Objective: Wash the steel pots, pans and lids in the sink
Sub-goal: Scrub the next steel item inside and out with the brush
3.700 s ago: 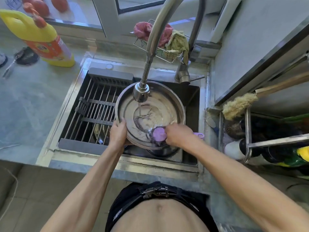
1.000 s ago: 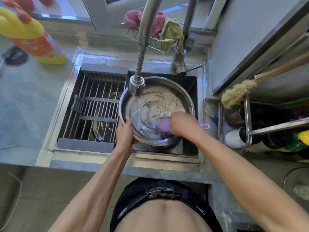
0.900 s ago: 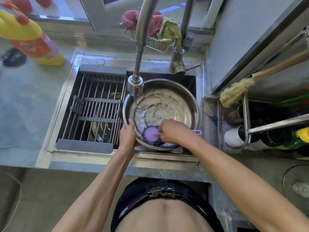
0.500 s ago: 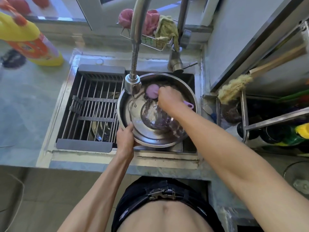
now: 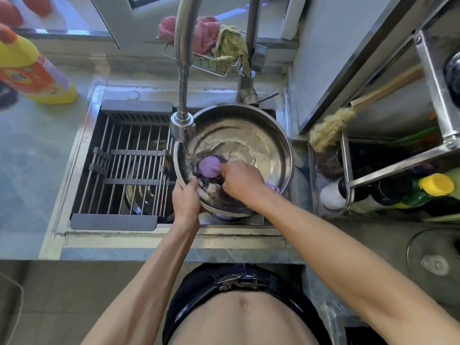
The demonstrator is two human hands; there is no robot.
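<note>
A wide steel pan point(image 5: 251, 135) sits tilted over the right half of the sink point(image 5: 139, 235), smeared inside with pale suds. My left hand point(image 5: 185, 199) grips its near left rim. My right hand point(image 5: 240, 179) holds a purple scrub brush point(image 5: 209, 166) and presses its head against the pan's inner left side; the brush's handle end point(image 5: 272, 188) pokes out behind my wrist. The faucet head point(image 5: 181, 125) hangs over the pan's left rim with water running. More steel cookware point(image 5: 143, 195) lies under the drying rack, partly hidden.
A grey roll-up rack point(image 5: 124, 165) covers the sink's left half. A yellow detergent bottle point(image 5: 32, 70) stands on the left counter. A wire basket with cloths point(image 5: 211, 43) hangs behind the faucet. Bottles and a brush point(image 5: 331, 125) fill the right shelf; a glass lid point(image 5: 435, 262) lies bottom right.
My right hand has swept the brush from the pan's far rim back down to its lower left inner side. The left hand keeps its grip on the rim.
</note>
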